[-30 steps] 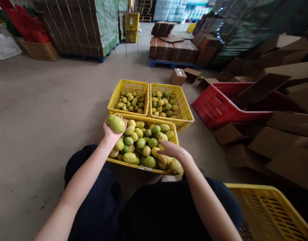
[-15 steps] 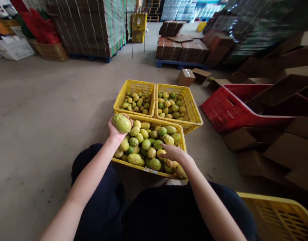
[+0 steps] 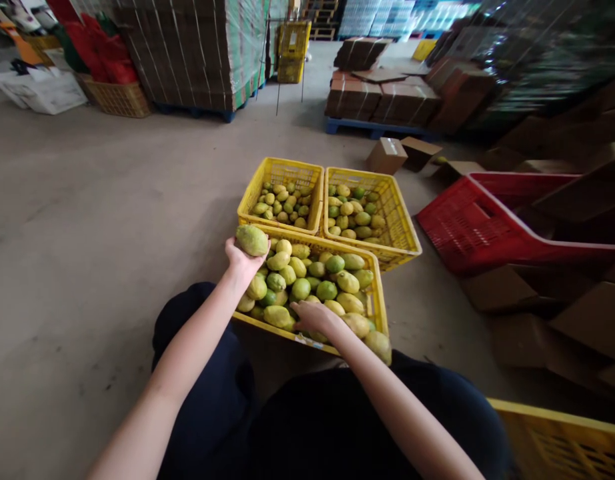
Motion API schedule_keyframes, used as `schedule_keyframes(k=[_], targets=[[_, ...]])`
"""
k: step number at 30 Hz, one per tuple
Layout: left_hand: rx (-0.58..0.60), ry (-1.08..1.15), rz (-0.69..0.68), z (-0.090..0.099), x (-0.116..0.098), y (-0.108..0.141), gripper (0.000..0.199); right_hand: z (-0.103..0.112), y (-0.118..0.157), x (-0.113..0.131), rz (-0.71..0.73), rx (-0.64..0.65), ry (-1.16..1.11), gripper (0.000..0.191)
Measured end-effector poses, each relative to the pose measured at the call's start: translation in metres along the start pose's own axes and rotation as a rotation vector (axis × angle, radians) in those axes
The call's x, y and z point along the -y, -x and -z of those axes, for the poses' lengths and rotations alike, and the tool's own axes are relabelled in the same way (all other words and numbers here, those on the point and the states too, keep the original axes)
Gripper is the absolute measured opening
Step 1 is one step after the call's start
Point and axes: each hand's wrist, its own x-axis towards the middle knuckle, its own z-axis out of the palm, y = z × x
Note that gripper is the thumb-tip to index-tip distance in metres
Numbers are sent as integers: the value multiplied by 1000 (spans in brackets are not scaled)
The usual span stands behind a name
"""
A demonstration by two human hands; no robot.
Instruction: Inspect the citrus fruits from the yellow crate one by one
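Note:
My left hand (image 3: 243, 261) is wrapped under one large, bumpy yellow-green lemon (image 3: 252, 240) and holds it above the left back corner of the near yellow crate (image 3: 382, 308). That crate is full of yellow and green lemons (image 3: 301, 289) of different sizes. Low over its front side, my right hand (image 3: 315, 317) reaches in palm down, its fingers apart and touching the lemons. It partly covers the fruit beneath, and no lemon shows gripped in it.
Behind stand two more yellow crates, a left one (image 3: 282, 162) and a right one (image 3: 407, 243), partly filled with lemons. A red crate (image 3: 452, 227) and cardboard boxes (image 3: 507, 288) crowd the right. Another yellow crate (image 3: 562, 417) sits near my right leg. Wrapped pallet stacks (image 3: 187, 60) stand farther back.
My right hand has moved left and toward me, from the crate's right side to the lemons at its front. My left hand still holds its lemon. The view has turned slightly left.

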Motion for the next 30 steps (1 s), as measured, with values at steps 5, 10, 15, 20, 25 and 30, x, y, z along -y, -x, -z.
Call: schedule_keyframes(k=[5,10,15,20,25,30], targets=[[12,-3,-14,4,-3,-6,36,-4,-7,4,24,-45,26,38],[-15,27,-14,3,-9,-3,34,-4,-19,17,83,-181,22,58],[-30,24,-25,4,-18,2,36,-13,-54,43,245,-426,-9,64],[-51,21,-39,11,-27,1,35,-37,-86,54,280,-474,5,50],[-71,9,-56,15,-35,-3,36,-38,-100,30,193,-697,-226,48],[-65,13,-46,13,-36,-4,35,-26,-102,-1,84,-793,-357,46]])
